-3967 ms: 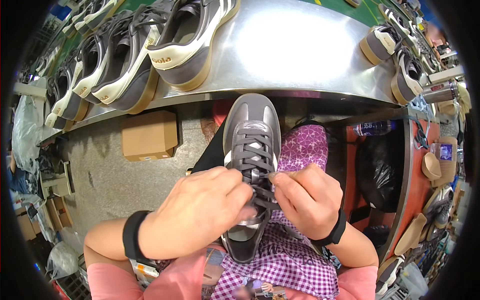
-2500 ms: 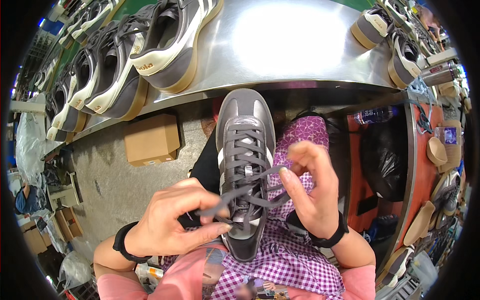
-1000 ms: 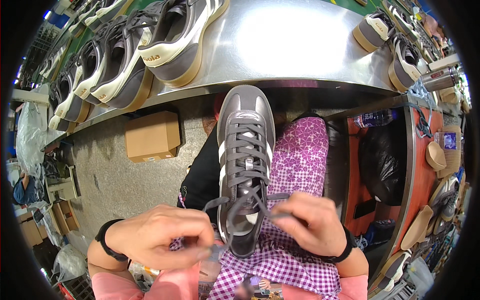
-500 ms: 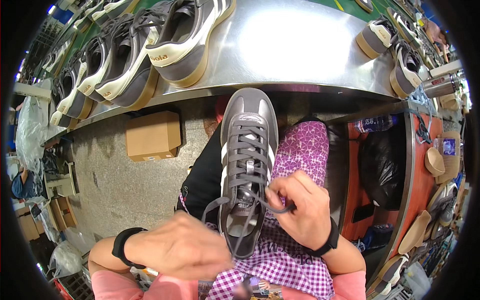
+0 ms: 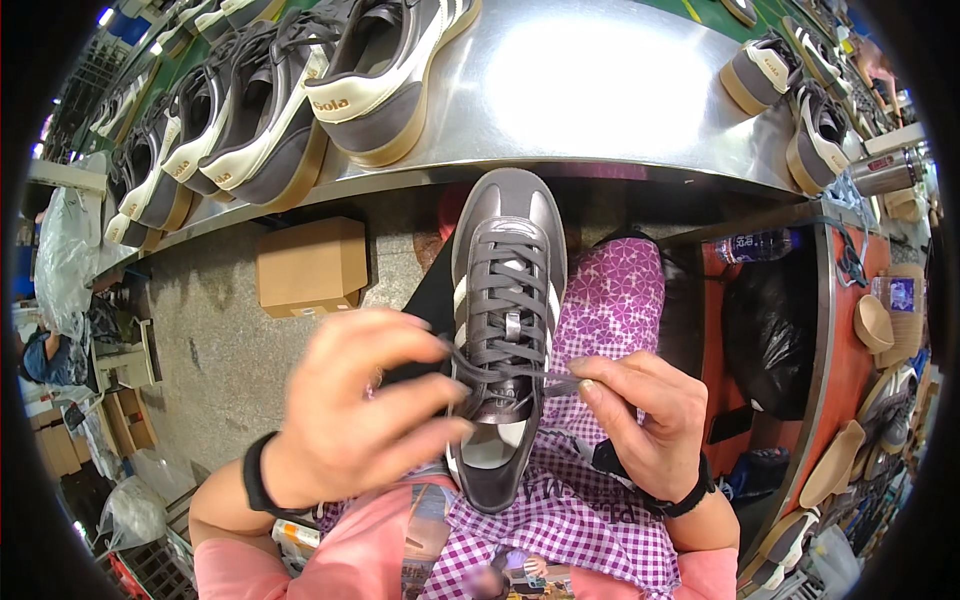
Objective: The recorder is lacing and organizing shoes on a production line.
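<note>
A dark grey sneaker [image 5: 512, 200] with white side stripes rests on my lap, its toe pointing away from me. Grey shoelace [image 5: 556, 378] is threaded up its front, and the loose ends cross over the tongue. Between thumb and forefinger, my right hand [image 5: 655, 420] pinches a lace end just right of the shoe opening. To the left of the shoe, my left hand [image 5: 355, 410] has its fingers spread, blurred by motion. Its fingertips are close to the other lace end; whether they touch it I cannot tell.
Several matching sneakers [image 5: 380, 120] line the left of a metal bench [image 5: 460, 130] ahead; more stand at its right end. A cardboard box [image 5: 312, 265] lies on the floor. To my right, a red-sided shelf [image 5: 850, 370] holds a black bag [image 5: 765, 340] and a bottle [image 5: 755, 246].
My left hand has moved up and forward from the shoe's heel, its fingers spreading. My right hand has shifted slightly right, drawing the lace out sideways. The crossed lace now lies over the tongue.
</note>
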The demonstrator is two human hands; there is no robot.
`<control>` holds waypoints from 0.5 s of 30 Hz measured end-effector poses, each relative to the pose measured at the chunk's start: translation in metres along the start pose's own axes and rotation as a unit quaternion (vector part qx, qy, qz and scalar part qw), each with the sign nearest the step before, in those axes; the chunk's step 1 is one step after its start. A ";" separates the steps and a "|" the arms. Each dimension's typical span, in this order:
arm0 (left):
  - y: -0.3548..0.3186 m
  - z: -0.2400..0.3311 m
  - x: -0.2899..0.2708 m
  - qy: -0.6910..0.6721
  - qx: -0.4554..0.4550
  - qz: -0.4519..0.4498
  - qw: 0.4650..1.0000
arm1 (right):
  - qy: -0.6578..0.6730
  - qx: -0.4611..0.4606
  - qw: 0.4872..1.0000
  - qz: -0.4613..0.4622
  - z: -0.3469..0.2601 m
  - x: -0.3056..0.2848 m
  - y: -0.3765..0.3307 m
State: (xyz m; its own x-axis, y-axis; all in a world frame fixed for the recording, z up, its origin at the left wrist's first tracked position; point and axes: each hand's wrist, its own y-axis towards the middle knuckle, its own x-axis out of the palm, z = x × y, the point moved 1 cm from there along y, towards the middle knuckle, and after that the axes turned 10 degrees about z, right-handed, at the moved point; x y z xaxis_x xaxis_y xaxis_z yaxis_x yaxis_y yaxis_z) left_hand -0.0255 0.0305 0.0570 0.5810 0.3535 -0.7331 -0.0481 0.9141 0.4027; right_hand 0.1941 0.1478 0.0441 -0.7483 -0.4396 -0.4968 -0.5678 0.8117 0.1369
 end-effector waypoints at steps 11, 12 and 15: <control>0.015 0.003 0.022 -0.213 -0.074 -0.076 0.971 | 0.104 0.012 0.993 0.048 0.010 0.011 -0.010; 0.026 -0.003 0.000 -0.238 -0.047 -0.121 0.963 | 0.113 0.043 0.990 0.067 0.012 0.013 -0.012; -0.019 0.007 -0.086 -0.401 -0.417 0.216 0.787 | 0.076 0.027 0.997 0.001 0.009 0.012 -0.010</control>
State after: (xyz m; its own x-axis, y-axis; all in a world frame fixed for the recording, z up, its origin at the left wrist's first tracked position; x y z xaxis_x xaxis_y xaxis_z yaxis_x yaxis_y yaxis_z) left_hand -0.0694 -0.0187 0.1164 0.6739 0.7335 0.0888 -0.7038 0.6739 -0.2248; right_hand 0.1933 0.1380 0.0292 -0.7950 -0.4874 -0.3611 -0.5498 0.8305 0.0895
